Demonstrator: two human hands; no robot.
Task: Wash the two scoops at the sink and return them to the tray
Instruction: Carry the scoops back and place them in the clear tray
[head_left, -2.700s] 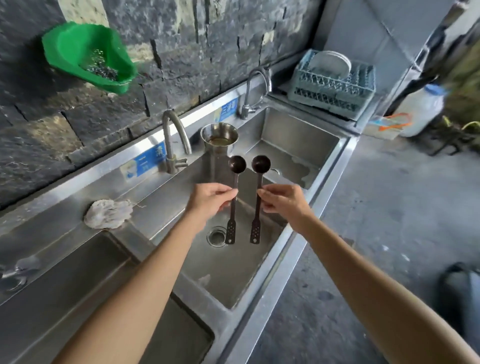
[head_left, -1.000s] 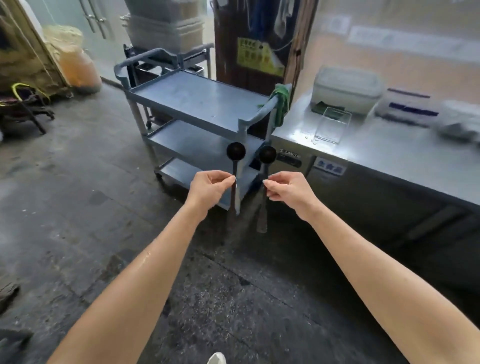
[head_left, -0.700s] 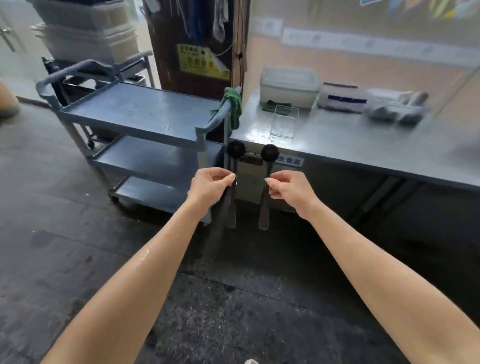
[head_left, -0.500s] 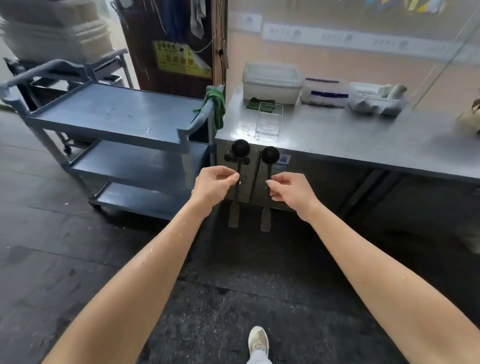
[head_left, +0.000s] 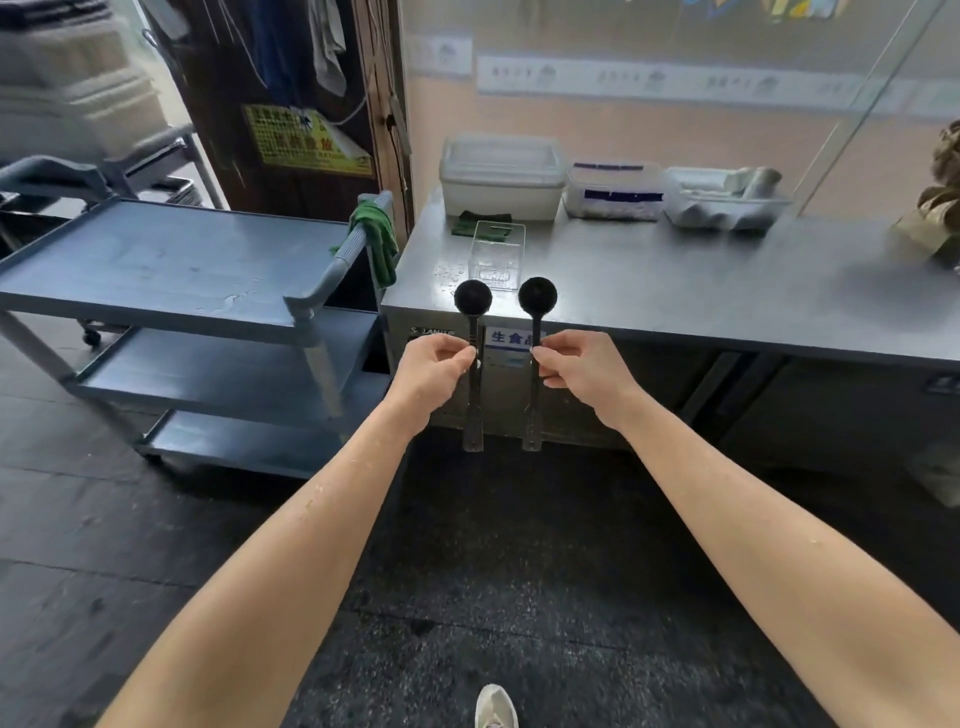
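Observation:
My left hand (head_left: 435, 370) pinches the handle of one black scoop (head_left: 473, 299), held upright with its round bowl on top. My right hand (head_left: 582, 370) pinches the second black scoop (head_left: 537, 296) the same way, right beside the first. Both scoops hang in the air in front of a steel counter (head_left: 675, 291). A small clear plastic tray (head_left: 496, 254) stands on the counter's left end, just beyond the scoop bowls. The sink is out of view.
A grey three-shelf cart (head_left: 171, 270) with a green cloth (head_left: 374, 234) on its handle stands left of the counter. Lidded plastic boxes (head_left: 501, 174) line the counter's back. Dark wet floor lies below; my shoe (head_left: 496, 706) shows at the bottom edge.
I have turned away from the sink and walked to the steel counter, which is now closer and centred. Both hands keep the same hold on the scoops.

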